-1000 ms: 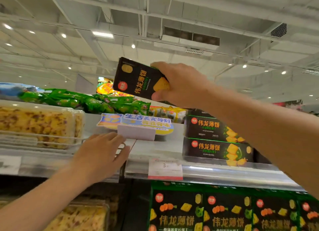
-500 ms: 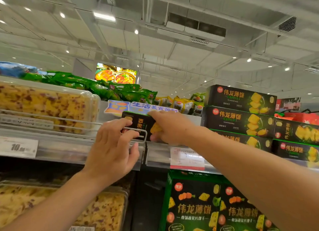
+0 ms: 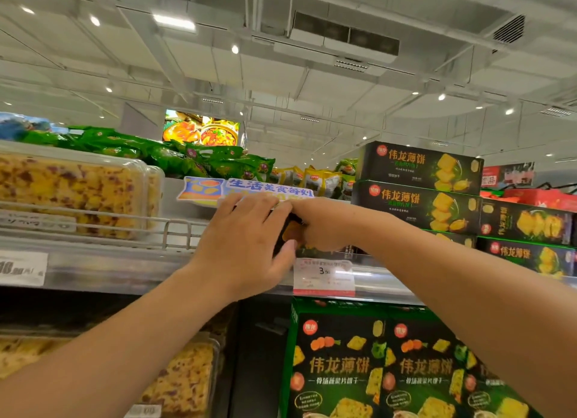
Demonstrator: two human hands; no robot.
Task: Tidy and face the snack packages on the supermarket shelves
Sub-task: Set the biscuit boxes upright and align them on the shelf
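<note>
Both hands meet at upper shelf edge [image 3: 131,269]. Right hand [image 3: 323,225] grips small black cardboard cracker box [image 3: 288,234]; left hand [image 3: 246,246], fingers straight, presses its near end. Box likely light, stiff; best held by long edges.

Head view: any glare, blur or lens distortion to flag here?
Head view: ceiling lights blow out; glare streaks the shelf edge; wide-angle bends the ceiling lines; left price tag smeared and unreadable; forearms soft at the bottom.
</note>
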